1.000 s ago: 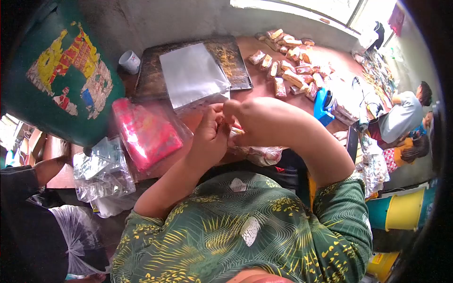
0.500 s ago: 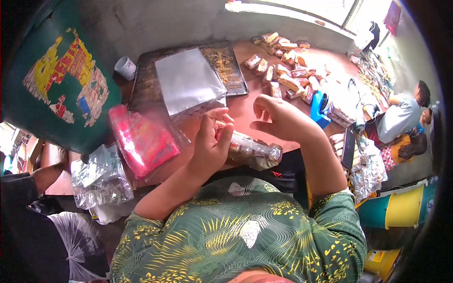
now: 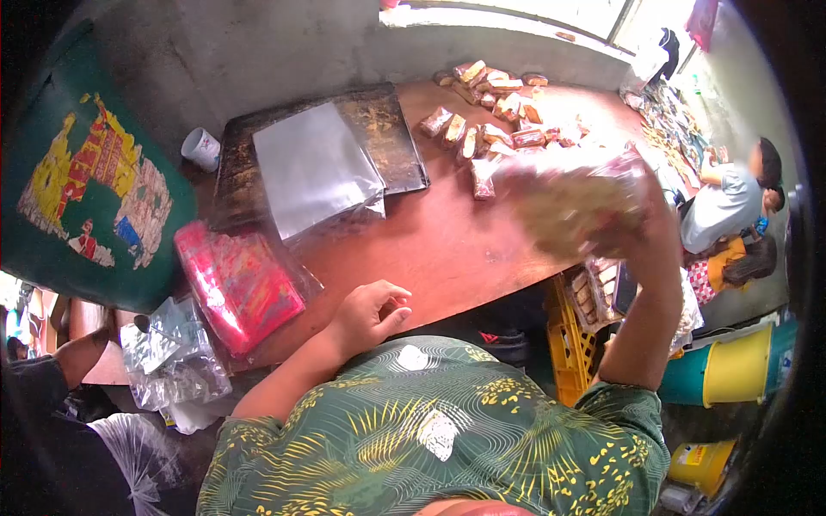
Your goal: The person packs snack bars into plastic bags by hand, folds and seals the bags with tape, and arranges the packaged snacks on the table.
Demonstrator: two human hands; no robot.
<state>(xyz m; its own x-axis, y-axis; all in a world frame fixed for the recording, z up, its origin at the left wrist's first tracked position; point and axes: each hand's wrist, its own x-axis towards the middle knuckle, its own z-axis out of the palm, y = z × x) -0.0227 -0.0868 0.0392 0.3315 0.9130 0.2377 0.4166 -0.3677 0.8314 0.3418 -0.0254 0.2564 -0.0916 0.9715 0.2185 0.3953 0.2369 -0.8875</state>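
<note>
Bkgd torn lbl point(image 3: 86, 159), pkg point(image 3: 576, 206) in R hand point(image 3: 652, 211)

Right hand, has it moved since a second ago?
Yes. Judged against the dark tray, the right hand has moved to the right, farther from it, now holding a blurred bag.

Bright daylight from the upper right, with strong fisheye distortion
Glare washes out the window point(image 3: 516, 15) and far counter point(image 3: 413, 249); plastic sheets point(image 3: 314, 168) shine, the lower left is dim, motion blurs the raised bag point(image 3: 576, 202), and black vignetting rings the corners.
</note>
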